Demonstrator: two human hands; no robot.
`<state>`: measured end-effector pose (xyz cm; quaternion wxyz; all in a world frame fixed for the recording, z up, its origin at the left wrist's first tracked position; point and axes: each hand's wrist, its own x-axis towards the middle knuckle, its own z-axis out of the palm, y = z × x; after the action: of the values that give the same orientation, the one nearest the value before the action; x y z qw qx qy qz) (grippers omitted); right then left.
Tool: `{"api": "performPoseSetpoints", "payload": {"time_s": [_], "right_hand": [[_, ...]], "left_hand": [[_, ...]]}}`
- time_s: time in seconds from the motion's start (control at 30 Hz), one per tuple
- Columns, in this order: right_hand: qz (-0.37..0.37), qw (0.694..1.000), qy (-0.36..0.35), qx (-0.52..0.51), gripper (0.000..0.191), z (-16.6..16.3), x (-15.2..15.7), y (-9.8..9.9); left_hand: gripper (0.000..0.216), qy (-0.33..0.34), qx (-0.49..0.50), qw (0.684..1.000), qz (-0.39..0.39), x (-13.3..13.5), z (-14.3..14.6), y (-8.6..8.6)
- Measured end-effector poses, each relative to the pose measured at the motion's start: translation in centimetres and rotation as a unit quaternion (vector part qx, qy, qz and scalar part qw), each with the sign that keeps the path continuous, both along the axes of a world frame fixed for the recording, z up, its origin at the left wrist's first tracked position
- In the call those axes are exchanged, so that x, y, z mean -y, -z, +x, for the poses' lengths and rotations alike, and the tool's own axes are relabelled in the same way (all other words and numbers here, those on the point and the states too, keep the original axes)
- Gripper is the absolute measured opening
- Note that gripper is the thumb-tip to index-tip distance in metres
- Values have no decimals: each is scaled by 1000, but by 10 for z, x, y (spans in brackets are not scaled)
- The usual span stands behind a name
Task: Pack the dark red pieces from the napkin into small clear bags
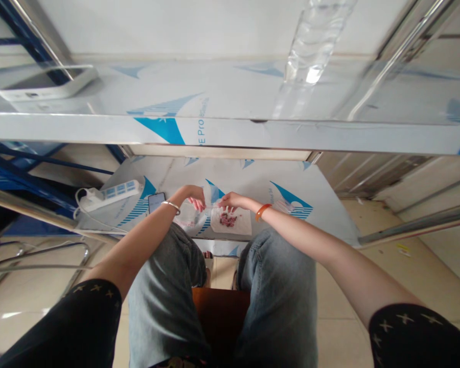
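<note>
A: Left hand (194, 197), right hand (230, 201)?
B: Both pinching a small clear bag (211, 195) between them, over lower shelf (322, 204).
A: Around them?
B: White sheet (240, 225) with reddish bits (227, 220) at 6 o'clock of right hand; phone (156, 201) and power strip (111, 195) at 9 o'clock.

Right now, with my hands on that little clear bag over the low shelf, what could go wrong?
1. Both hands, left hand and right hand, pinch one small clear bag above the white sheet; a slip could drop whatever it holds.
2. The reddish bits lie loose on that sheet near the shelf's front edge and could be brushed onto the floor.
3. The phone and power strip lie close to the left arm; an elbow sweep might knock them.
</note>
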<state>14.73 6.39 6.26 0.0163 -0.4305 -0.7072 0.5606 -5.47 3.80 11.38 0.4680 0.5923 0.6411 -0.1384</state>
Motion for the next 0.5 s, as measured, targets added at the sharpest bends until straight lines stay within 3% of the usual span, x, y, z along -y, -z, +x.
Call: {"api": "performPoseSetpoints", "payload": {"time_s": [0.1,0.2,0.37,0.43,0.5], "right_hand": [[-35,997,-67,7,16,-10,6,-3],[-45,989,-128,53,22,-28,14,-6],[-41,982,-156,96,32,-64,30,-5],[-38,978,-174,113,28,-75,39,-4],[-28,970,-205,131,26,-83,48,-1]], "left_hand": [[7,-29,-18,999,-34,4,-18,4],[12,-69,-20,995,-62,7,-34,10],[16,-126,-60,985,-104,14,-50,16],[18,-117,-83,983,-111,19,-55,16],[21,-85,-40,994,-60,24,-59,16]]}}
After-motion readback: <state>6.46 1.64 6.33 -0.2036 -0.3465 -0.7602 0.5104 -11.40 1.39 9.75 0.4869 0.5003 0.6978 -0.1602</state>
